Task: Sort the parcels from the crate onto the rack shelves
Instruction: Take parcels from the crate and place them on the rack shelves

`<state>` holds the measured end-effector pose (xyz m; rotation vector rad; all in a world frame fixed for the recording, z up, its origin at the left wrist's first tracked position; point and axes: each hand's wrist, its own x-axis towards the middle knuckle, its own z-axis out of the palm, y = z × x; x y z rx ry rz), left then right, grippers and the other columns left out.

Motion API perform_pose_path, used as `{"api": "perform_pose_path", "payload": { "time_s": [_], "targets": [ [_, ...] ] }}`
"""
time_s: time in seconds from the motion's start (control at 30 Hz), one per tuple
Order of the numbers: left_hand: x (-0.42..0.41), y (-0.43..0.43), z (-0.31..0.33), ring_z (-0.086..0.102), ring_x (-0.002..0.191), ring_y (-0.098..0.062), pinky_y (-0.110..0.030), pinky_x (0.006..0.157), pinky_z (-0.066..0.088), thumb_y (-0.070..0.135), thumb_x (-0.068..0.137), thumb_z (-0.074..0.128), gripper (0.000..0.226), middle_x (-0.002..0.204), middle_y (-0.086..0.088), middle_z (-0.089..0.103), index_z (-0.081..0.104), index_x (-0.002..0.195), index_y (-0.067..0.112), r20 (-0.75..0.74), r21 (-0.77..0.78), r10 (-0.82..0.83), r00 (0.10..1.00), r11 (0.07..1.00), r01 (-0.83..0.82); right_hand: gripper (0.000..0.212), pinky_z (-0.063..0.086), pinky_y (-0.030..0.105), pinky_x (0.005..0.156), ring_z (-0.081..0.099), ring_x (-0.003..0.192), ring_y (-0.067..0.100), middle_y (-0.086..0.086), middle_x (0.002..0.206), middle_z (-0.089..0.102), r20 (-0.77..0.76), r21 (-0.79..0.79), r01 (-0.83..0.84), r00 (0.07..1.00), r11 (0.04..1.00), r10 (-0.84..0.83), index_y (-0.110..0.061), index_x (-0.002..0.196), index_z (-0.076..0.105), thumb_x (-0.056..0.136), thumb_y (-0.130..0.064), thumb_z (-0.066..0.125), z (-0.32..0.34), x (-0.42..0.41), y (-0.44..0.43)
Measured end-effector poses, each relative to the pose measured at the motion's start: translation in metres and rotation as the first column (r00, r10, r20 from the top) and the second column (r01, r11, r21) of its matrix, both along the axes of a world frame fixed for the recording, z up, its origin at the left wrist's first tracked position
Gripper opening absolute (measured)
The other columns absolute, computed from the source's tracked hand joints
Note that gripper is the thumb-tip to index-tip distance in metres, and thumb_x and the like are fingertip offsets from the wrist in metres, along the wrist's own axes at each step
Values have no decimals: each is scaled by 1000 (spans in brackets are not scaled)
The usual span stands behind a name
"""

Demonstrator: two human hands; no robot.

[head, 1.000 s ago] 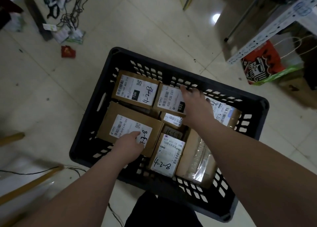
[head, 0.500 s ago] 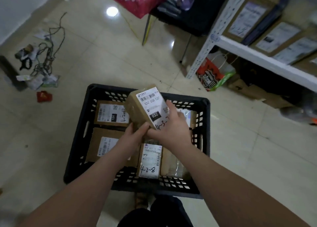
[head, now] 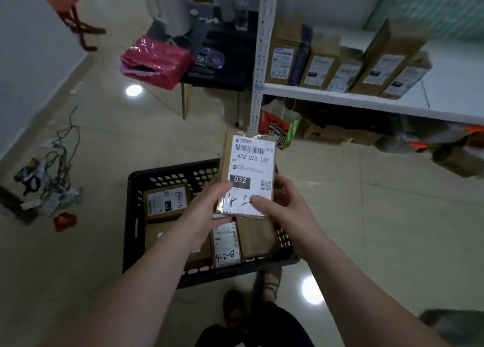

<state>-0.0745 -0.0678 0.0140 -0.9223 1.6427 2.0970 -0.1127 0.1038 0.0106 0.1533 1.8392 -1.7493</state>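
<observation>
Both hands hold up a small brown parcel (head: 248,163) with a white label reading 032, above the black plastic crate (head: 136,210) on the floor. My left hand (head: 201,213) grips its lower left edge, thumb on the label. My right hand (head: 282,205) grips the lower right edge, thumb across the handwritten code. Several labelled parcels stay in the crate, one marked 4-2-8 (head: 226,244), another (head: 166,201) at the back left. The white rack shelf (head: 340,99) at the upper right carries several upright parcels (head: 322,66).
A black side table (head: 222,66) with a pink bag (head: 154,64) and bottles stands left of the rack post. Bags and boxes lie under the shelf (head: 280,126). Cables and scraps (head: 52,179) litter the floor at left. My shoes (head: 235,307) stand behind the crate.
The right hand reached into the crate and lifted the 032 parcel out; both hands now hold it upright and higher, label facing me. The view tilted up toward the rack.
</observation>
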Motion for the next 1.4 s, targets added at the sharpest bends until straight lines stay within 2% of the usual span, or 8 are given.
{"api": "perform_pose_path", "payload": {
  "time_s": [0.13, 0.27, 0.5, 0.83, 0.97, 1.17, 1.27, 1.4],
  "targets": [
    [-2, 33, 21, 60, 112, -23, -49, 102, 44, 46, 84, 58, 33, 113, -4, 69, 61, 112, 29, -55, 82, -88, 995, 992, 93, 90, 55, 38, 89, 68, 108, 19, 1, 123, 68, 101, -205, -16, 994, 979, 37, -38, 144, 34, 68, -30, 82, 22, 8, 34],
    [-8, 66, 33, 59, 115, -21, -51, 102, 42, 64, 71, 59, 61, 118, 2, 68, 56, 124, 33, -85, 79, -185, 979, 978, 192, 108, 39, 53, 107, 65, 113, 21, -3, 123, 68, 144, -229, -1, 989, 973, 35, -47, 148, 20, 59, -39, 82, 32, 12, 72],
    [-31, 129, 47, 53, 120, -16, -48, 104, 40, 58, 55, 75, 74, 125, 8, 63, 57, 124, 40, -95, -21, -389, 916, 921, 388, 94, 51, 32, 87, 70, 99, 10, -11, 118, 70, 103, -171, 166, 983, 971, -150, -37, 145, 38, 60, -51, 75, 41, 2, 144],
    [-75, 345, 56, 63, 102, -14, -37, 92, 48, 58, 66, 61, 42, 107, 15, 66, 62, 105, 42, -78, -93, -487, 870, 873, 480, 22, 53, 37, 93, 64, 98, 14, -11, 102, 73, 129, -76, 289, 952, 954, -278, -40, 108, 67, 89, -44, 58, 62, -24, 352],
    [-84, 414, 58, 62, 101, -13, -39, 96, 47, 55, 78, 62, 23, 104, 20, 64, 58, 99, 46, -90, -106, -525, 846, 850, 516, 27, 53, 37, 92, 66, 83, 10, -9, 97, 74, 128, -53, 309, 945, 950, -300, -33, 112, 68, 91, -44, 56, 65, -38, 422],
    [-104, 457, 61, 59, 108, -11, -42, 97, 47, 45, 83, 66, 44, 119, 18, 60, 45, 121, 50, -103, -133, -509, 855, 858, 496, 29, 52, 34, 87, 67, 90, 12, -8, 101, 73, 96, -44, 315, 946, 948, -310, -29, 116, 64, 92, -43, 57, 62, -60, 462],
    [-121, 470, 61, 59, 104, -4, -34, 86, 49, 40, 81, 70, 45, 112, 23, 62, 43, 113, 56, -124, -204, -519, 845, 847, 491, 34, 50, 35, 90, 65, 92, 12, -6, 110, 71, 48, 5, 325, 945, 946, -325, -25, 126, 57, 94, -35, 58, 58, -75, 470],
    [-147, 488, 54, 58, 99, 5, -22, 72, 46, 30, 78, 74, 57, 109, 25, 63, 39, 116, 54, -179, -278, -513, 840, 845, 457, 35, 45, 9, 59, 65, 78, -4, -12, 105, 67, -36, 11, 325, 945, 946, -325, -25, 126, 50, 93, -22, 62, 52, -101, 479]
  ]
}}
